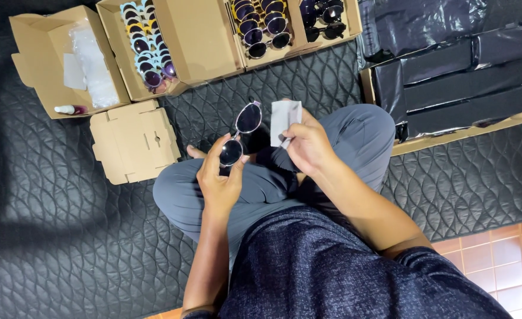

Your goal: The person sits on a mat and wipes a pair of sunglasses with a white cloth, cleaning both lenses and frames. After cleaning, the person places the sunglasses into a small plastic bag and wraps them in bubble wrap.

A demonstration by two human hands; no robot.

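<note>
My left hand (218, 177) grips a pair of round sunglasses (241, 132) with dark lenses and a light purple frame, held tilted over my crossed legs. My fingers close around the lower lens. My right hand (308, 145) holds a small pale grey cloth (285, 115) just to the right of the upper lens, apart from the glasses by a narrow gap. I sit cross-legged in grey trousers on a black quilted mat (66, 236).
Open cardboard boxes at the top hold rows of sunglasses (148, 50), more sunglasses (264, 26), and clear bags (89, 65). A small shut cardboard box (134, 142) lies left of my knee. A tray of black pouches (456, 88) sits on the right. Orange tiles (503, 260) border the mat.
</note>
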